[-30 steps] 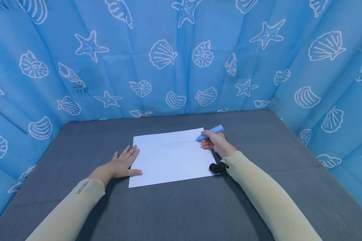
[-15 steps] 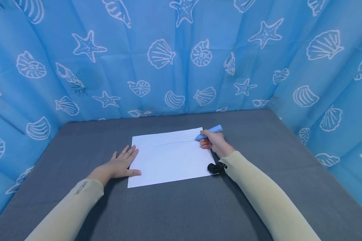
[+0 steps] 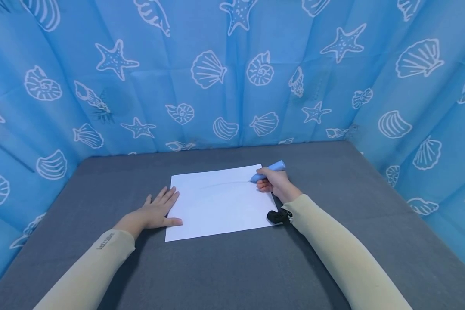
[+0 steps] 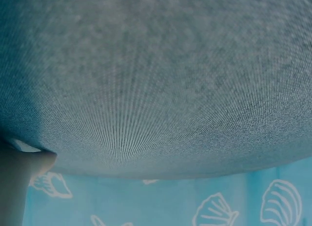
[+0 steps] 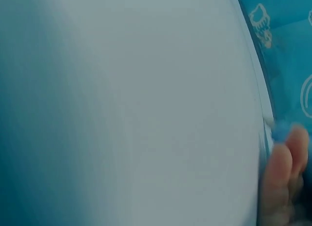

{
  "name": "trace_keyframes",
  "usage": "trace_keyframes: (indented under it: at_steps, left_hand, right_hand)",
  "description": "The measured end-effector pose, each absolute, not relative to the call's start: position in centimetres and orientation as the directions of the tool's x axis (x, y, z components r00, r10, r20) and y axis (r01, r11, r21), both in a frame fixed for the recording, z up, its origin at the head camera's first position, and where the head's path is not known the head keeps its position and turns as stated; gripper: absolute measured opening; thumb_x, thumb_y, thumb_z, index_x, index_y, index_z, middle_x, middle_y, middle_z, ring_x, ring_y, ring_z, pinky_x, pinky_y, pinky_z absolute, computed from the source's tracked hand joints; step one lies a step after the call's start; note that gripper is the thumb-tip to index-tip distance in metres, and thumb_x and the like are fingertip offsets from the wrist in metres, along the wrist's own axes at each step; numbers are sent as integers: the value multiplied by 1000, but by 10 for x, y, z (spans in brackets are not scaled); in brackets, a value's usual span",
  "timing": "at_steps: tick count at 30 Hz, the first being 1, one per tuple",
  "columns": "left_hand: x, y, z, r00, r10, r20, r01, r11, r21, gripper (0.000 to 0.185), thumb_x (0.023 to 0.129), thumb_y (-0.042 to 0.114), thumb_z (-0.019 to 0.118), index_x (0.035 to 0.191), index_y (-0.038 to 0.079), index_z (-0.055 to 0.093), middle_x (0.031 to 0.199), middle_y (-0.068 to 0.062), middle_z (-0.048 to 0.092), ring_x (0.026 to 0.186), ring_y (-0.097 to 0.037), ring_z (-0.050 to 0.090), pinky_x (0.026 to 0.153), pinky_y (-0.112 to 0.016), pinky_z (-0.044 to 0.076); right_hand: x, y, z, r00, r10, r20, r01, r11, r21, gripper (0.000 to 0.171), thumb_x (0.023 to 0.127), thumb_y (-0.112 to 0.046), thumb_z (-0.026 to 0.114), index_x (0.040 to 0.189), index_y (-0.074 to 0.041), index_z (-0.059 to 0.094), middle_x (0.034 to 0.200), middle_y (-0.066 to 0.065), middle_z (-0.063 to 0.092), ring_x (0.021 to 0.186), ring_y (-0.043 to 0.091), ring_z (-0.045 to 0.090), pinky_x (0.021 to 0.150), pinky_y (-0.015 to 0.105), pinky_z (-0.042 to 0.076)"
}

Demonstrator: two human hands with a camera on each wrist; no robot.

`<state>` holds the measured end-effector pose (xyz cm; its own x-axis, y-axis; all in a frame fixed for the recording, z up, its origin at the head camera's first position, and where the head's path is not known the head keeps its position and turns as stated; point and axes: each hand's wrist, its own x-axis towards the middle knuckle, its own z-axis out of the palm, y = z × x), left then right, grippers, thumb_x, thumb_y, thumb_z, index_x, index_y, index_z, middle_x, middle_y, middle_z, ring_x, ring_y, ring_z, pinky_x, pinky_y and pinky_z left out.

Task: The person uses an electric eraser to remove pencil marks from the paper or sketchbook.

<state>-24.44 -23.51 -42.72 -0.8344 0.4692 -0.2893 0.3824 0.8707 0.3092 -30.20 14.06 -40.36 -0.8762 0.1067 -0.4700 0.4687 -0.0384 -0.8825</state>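
Two hands work together: the left hand (image 3: pixel 159 211) lies flat, fingers spread, steadying the paper's (image 3: pixel 217 206) left edge; the right hand (image 3: pixel 276 183) grips the blue pen (image 3: pixel 267 170), tip at the far right corner. Even pressure should prevent slipping.

One sheet of paper (image 3: pixel 218 202), one blue marker (image 3: pixel 267 171), two hands, one grey table (image 3: pixel 224 267)
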Motion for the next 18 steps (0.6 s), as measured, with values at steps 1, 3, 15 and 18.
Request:
trace_keyframes:
  at_steps: [1,3,15,18]
  left_hand:
    - [-244,-236,-427,-834,467,-293,380,872,310,107,85,73,51,156,4,9,162,-17,0,146,-40,-9,107,-69,-8]
    - [-244,-237,-426,-835,466,-293,379,873,308,107,85,73,51,156,4,9,162,-17,0,146,-40,-9,107,-69,-8]
    - [-248,-241,-433,-834,468,-293,389,874,290,109,84,75,50,156,7,7,162,-15,-2,146,-39,-9,107,-69,-6]
    - [-247,-240,-431,-831,472,-293,388,871,302,109,84,75,50,156,6,7,162,-15,-2,146,-39,-10,107,-69,-7]
  right_hand:
    - [-303,140,-404,-875,107,-473,471,-45,-881,23,93,-20,66,89,2,62,61,5,61,49,11,59,51,24,54]
    - [-304,139,-405,-873,106,-477,475,-47,-879,24,92,-20,66,88,3,62,60,6,61,48,12,59,51,24,54]
    - [-304,143,-406,-875,101,-473,470,-48,-881,23,93,-20,65,91,3,62,63,6,61,50,12,60,53,24,54]
    - [-305,143,-406,-875,96,-475,474,-35,-880,23,94,-20,65,92,2,62,64,6,61,51,12,60,54,25,54]
